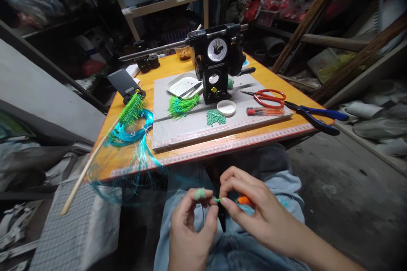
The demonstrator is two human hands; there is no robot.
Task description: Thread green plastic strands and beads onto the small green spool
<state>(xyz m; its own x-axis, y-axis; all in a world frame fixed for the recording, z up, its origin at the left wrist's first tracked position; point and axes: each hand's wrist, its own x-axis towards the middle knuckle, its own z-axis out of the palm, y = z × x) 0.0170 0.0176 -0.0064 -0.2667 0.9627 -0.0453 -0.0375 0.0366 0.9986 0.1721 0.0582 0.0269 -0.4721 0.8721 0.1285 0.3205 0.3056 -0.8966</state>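
Over my lap, below the table edge, my left hand pinches a small fuzzy green tuft between thumb and fingers. My right hand pinches a thin green piece beside that tuft, fingertips almost touching the left hand, and an orange object shows under its fingers. On the orange table lies a grey board carrying a bundle of green strands, a pile of green beads and a white cap.
A black winding machine with a dial stands at the board's back. Red scissors, a red-tipped pen and blue-handled pliers lie right. Blue line coils on a wooden stick hang off the left. Clutter surrounds the table.
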